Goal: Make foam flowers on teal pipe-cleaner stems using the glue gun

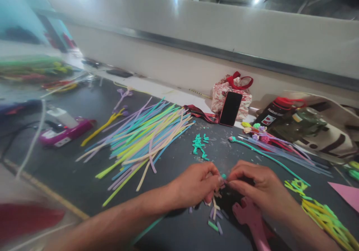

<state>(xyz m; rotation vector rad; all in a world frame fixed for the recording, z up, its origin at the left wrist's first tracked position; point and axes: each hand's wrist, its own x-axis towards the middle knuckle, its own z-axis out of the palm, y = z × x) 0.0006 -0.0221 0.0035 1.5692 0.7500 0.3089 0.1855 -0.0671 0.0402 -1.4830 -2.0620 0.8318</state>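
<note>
Low in the centre, my left hand (pixel 203 183) and my right hand (pixel 252 182) meet with fingertips pinched around a small teal piece (pixel 223 176); its full shape is hidden by the fingers. Just beyond them lies a small heap of teal pieces (pixel 198 142). Short purple, cream and green pieces (pixel 214 213) lie scattered beneath my left hand. A pink tool-like object (pixel 251 217), partly covered, rests under my right wrist. To the left spreads a large bundle of pastel fuzzy stems (pixel 146 139).
A purple power strip (pixel 66 133) and cables sit at left. Behind stand a phone (pixel 230 109), a patterned bag (pixel 217 94) and a black bottle (pixel 273 112). Finished-looking colourful stems (pixel 263 135), yellow-green loops (pixel 325 217) and pink paper (pixel 346 195) are at right.
</note>
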